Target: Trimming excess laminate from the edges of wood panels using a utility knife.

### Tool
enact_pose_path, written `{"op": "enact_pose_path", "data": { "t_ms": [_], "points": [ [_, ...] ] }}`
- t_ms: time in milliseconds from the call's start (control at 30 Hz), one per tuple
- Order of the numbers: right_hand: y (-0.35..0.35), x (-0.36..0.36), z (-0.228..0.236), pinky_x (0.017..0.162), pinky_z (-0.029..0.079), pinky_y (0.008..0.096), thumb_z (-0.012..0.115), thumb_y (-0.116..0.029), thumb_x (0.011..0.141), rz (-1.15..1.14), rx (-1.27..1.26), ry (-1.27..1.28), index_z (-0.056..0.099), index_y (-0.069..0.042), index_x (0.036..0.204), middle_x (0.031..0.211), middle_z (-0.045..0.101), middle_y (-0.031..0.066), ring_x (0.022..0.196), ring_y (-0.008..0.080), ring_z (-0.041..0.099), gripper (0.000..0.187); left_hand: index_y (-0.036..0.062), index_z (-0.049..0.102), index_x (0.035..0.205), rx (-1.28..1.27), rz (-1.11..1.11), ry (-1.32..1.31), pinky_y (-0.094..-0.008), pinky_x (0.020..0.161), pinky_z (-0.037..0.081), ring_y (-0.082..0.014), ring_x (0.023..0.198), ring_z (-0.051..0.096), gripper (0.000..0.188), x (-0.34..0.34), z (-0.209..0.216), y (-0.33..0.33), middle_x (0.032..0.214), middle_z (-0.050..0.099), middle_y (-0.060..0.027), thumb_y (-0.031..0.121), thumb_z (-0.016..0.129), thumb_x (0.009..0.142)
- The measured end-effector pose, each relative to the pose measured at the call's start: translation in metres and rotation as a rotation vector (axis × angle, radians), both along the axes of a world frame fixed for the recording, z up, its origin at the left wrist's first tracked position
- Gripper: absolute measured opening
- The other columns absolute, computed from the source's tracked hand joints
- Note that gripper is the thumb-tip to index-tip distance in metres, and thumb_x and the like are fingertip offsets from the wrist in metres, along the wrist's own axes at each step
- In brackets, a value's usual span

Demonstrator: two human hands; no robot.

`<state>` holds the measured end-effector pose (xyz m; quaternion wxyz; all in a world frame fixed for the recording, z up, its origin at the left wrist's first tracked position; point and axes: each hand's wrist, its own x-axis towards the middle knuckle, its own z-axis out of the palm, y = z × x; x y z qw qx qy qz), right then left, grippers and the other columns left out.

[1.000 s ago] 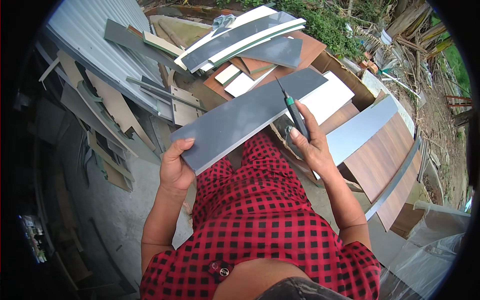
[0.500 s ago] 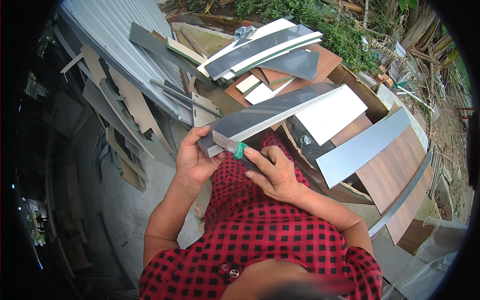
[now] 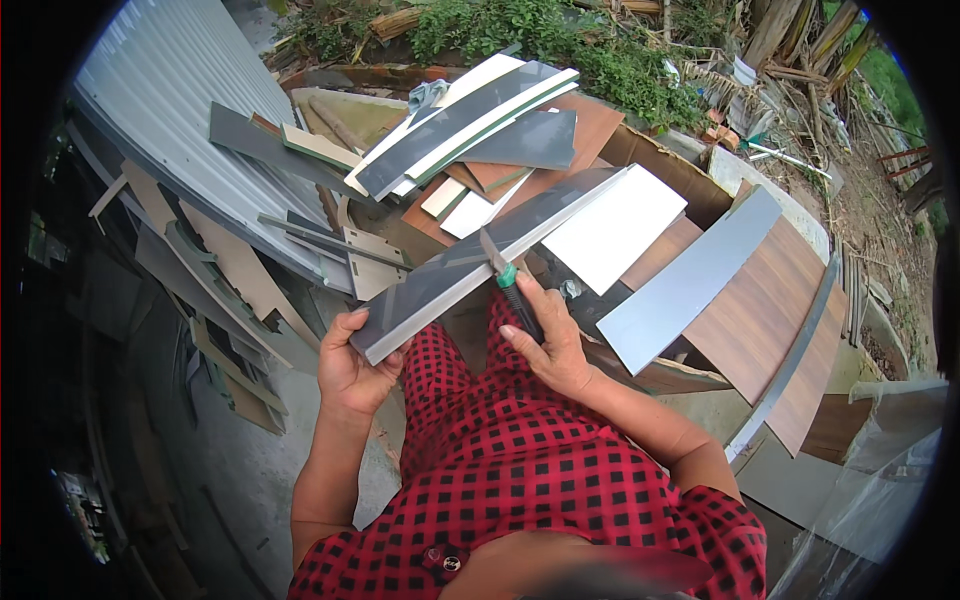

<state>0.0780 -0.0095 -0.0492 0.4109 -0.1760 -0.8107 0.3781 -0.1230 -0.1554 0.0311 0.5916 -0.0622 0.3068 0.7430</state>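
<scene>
A long dark grey board (image 3: 440, 277) with a pale edge slants from my left hand up to the right, its far end over the piled panels. My left hand (image 3: 352, 372) grips the near end, thumb on top and fingers underneath. In my right hand (image 3: 553, 340) is a knife (image 3: 515, 292) with a green and black handle, the index finger stretched along it. Its blade points up and lies against the board's pale edge, around the middle of its length. A white panel (image 3: 615, 225) rests just beyond the board.
A large carton (image 3: 675, 180) stands ahead, under and around stacked panels. A light grey strip (image 3: 690, 285) and a wood-grain panel (image 3: 765, 320) lie at the right. Offcuts (image 3: 235, 250) lean against the corrugated metal sheet (image 3: 200, 110) at the left. Plants (image 3: 500, 35) grow behind.
The knife has moved from the board's near end up along its edge toward the middle, my right hand with it. The board's near end sits lower and further left.
</scene>
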Motion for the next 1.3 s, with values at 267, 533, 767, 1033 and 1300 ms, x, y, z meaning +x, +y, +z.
{"op": "enact_pose_path", "data": {
  "t_ms": [267,533,767,1033,1300],
  "points": [
    [0.016,-0.002,-0.017,0.061,0.043,0.0329,0.069,-0.017,0.077,-0.012,0.059,-0.026,0.038,-0.017,0.136,0.081,0.04,0.0102,0.068,0.0242,0.046,0.067,-0.0059,0.056,0.103,-0.022,0.016,-0.014,-0.028,0.051,0.055,-0.0313,0.069,0.062,0.035,-0.01,-0.014,-0.002,0.088,0.062,-0.0202,0.02,0.056,0.08],
    [0.098,0.008,-0.049,0.092,0.039,0.0334,0.066,-0.021,0.079,-0.346,-0.515,-0.061,0.026,-0.002,0.138,0.119,0.05,0.0218,0.106,0.0299,0.051,0.074,-0.0066,0.055,0.104,-0.04,-0.003,-0.011,-0.0274,0.051,0.055,-0.0302,0.069,0.062,0.036,-0.008,-0.015,-0.005,0.087,0.061,-0.0199,0.02,0.056,0.079],
    [0.146,0.007,-0.04,0.039,0.042,0.029,0.067,-0.024,0.078,-0.438,-0.887,-0.046,0.029,-0.008,0.135,0.078,0.051,0.0099,0.054,0.0161,0.051,0.07,-0.0046,0.056,0.103,-0.059,0.009,-0.031,-0.0271,0.05,0.054,-0.0306,0.068,0.061,0.034,-0.006,-0.018,-0.007,0.089,0.063,-0.0196,0.018,0.056,0.078],
    [0.129,0.027,-0.006,0.053,0.044,0.0263,0.066,-0.023,0.08,-0.385,-0.765,-0.073,0.041,-0.008,0.13,0.074,0.051,0.0046,0.059,0.0131,0.052,0.058,-0.0069,0.052,0.108,-0.058,0.068,0.07,-0.0398,0.047,0.058,-0.0319,0.07,0.067,0.036,0.006,-0.013,-0.005,0.093,0.063,-0.0192,0.007,0.051,0.076],
    [0.023,0.035,0.068,0.062,0.048,0.0352,0.068,-0.019,0.076,0.172,0.12,-0.436,0.051,-0.016,0.126,0.08,0.051,0.0113,0.067,0.0259,0.056,0.053,-0.0096,0.047,0.115,0.032,0.029,0.163,-0.0429,0.085,0.052,-0.0318,0.099,0.061,0.046,0.008,-0.03,-0.016,0.109,0.058,-0.0202,0.001,0.052,0.071]
  ]
}}
